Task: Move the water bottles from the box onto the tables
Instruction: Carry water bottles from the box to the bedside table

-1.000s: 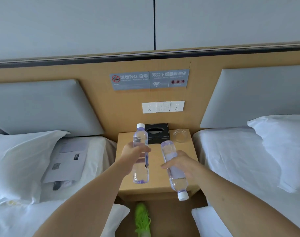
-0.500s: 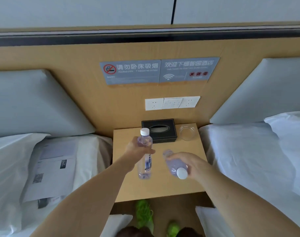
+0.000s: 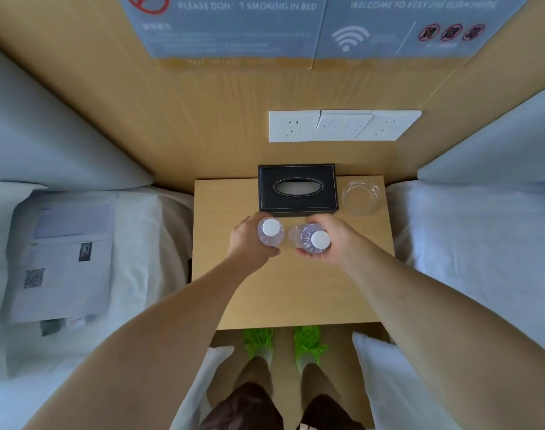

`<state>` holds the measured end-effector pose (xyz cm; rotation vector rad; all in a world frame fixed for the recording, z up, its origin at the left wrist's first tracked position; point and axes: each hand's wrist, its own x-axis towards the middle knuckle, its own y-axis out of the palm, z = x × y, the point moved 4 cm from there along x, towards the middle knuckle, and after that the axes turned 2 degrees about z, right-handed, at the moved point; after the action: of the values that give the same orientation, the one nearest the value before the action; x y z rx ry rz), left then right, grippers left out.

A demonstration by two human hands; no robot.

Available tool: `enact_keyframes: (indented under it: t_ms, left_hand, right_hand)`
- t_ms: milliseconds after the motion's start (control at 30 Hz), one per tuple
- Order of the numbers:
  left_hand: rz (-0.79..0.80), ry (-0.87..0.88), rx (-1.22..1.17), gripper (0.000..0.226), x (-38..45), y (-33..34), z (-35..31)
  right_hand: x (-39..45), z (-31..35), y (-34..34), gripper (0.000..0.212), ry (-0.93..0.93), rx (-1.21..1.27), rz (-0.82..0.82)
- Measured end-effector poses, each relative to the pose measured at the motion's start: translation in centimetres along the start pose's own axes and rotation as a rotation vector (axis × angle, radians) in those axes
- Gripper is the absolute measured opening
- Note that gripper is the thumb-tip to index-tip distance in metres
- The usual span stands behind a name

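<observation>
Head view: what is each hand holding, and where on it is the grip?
Left hand grips one water bottle round the upper body, below the cap. Right hand grips the other bottle likewise. Both are over the bedside table.

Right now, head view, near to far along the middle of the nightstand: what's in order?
Bare nightstand top → the two water bottles, one gripped by the left hand, one by the right hand → black tissue box → wall sockets → grey signs.
</observation>
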<state>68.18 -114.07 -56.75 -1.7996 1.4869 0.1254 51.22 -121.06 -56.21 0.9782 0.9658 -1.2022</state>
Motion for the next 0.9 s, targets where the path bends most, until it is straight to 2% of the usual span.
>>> enact_keyframes:
  t_ms: [167,367,433,533,600,700,833,900]
  left_hand:
    - [-0.032,0.007,-0.010,0.063,1.3,1.2,0.2]
    - [-0.067,0.043,-0.036,0.059,2.5,0.8,-0.6]
    - [-0.071,0.049,-0.045,0.060,2.8,0.7,-0.7]
    - [-0.056,0.052,-0.019,0.063,3.0,0.6,-0.9]
    - [-0.033,0.030,-0.011,0.066,3.0,0.4,-1.0]
    - [-0.004,0.019,-0.010,0.072,2.6,0.0,-1.2]
    - [-0.012,0.058,-0.016,0.068,1.9,-0.7,-1.9]
    - [-0.012,0.085,0.000,0.067,1.7,-0.8,-2.3]
  right_hand:
    - [2.0,0.8,1.4,0.013,-0.016,0.033,0.036]
    - [2.7,1.7,1.7,0.028,-0.020,0.079,0.045]
    - [2.4,1.9,1.4,0.040,0.009,-0.015,0.040]
    - [1.6,2.3,0.4,0.050,0.008,-0.196,-0.078]
    - [1.1,2.9,-0.2,0.048,-0.070,-0.225,-0.174]
    - [0.0,3.9,-0.8,0.024,-0.282,-0.285,-0.249]
    - [-1.0,4.1,-0.4,0.060,-0.562,-0.683,-0.147]
    - [-1.1,3.5,0.4,0.064,-0.663,-0.908,-0.080]
